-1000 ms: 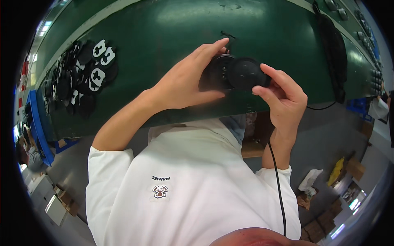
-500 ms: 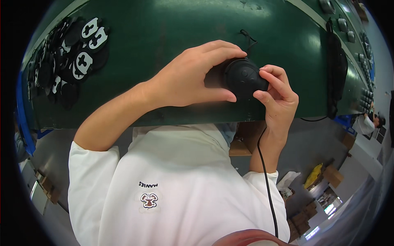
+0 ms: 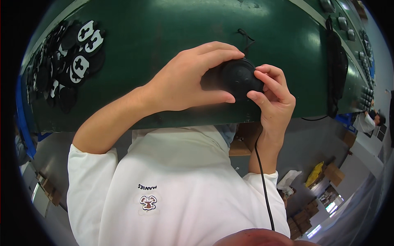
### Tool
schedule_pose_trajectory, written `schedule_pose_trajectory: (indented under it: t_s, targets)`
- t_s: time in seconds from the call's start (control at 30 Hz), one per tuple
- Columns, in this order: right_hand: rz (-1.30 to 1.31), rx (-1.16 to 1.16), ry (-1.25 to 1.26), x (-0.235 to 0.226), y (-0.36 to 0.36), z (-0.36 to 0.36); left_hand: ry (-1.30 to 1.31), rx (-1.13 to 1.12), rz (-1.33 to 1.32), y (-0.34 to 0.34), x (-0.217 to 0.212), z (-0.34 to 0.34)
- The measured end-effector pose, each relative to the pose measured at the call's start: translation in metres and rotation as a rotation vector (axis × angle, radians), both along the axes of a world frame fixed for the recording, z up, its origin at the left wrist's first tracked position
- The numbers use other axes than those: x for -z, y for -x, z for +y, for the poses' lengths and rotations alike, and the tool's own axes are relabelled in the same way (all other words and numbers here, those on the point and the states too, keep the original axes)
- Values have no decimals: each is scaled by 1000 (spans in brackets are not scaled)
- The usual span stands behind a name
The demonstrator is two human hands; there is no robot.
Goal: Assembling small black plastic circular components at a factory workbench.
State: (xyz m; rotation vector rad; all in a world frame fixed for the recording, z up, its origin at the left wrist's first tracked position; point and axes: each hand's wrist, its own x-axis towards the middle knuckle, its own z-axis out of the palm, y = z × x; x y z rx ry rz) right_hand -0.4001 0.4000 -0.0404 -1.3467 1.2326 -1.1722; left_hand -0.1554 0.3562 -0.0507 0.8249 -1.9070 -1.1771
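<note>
Between my two hands is a round black device (image 3: 241, 77) with raised button marks on its top face and a thin black cord loop (image 3: 246, 37) at its far side. My left hand (image 3: 191, 78) curves around its left side, fingertips at the far edge and thumb near the near-left edge. My right hand (image 3: 276, 88) pinches the right edge with thumb and fingers, the other fingers curled. The device's underside is hidden, so I cannot tell whether it rests on the green table (image 3: 164, 24).
Several flat black pieces with white-patterned faces (image 3: 80, 67) are heaped at the left. A long black bag-like item (image 3: 336, 69) lies along the table's right side. Round grey parts (image 3: 342, 24) stand beyond it. A black cable (image 3: 262, 176) hangs beside my right forearm. Another person (image 3: 365, 123) is at far right.
The view has shifted slightly. The device and both hands sit a little further left in the picture, and the device's top face appears slightly tilted. My grip looks about the same.
</note>
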Motion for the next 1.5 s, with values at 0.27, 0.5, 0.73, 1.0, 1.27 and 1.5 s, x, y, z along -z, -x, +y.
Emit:
schedule_pose_trajectory:
  t_s: [0.27,0.5,0.73,1.0,1.27,1.5]
  targets:
    - [113,23,-124,-21,-1,1,317,-103,-119,8,-10,7]
    - [94,-128,-71,-21,17,-15,673,14,-229,13,-17,13]
    - [171,-103,103,-2,22,-9,553,15,-256,13,-24,13]
    - [362,19,314,-1,9,5,610,95,-470,13,-44,9]
    - [45,487,13,7,92,-25,1018,244,-794,18,-62,4]
    - [92,434,28,7,85,-20,1103,323,-811,19,-75,-13]
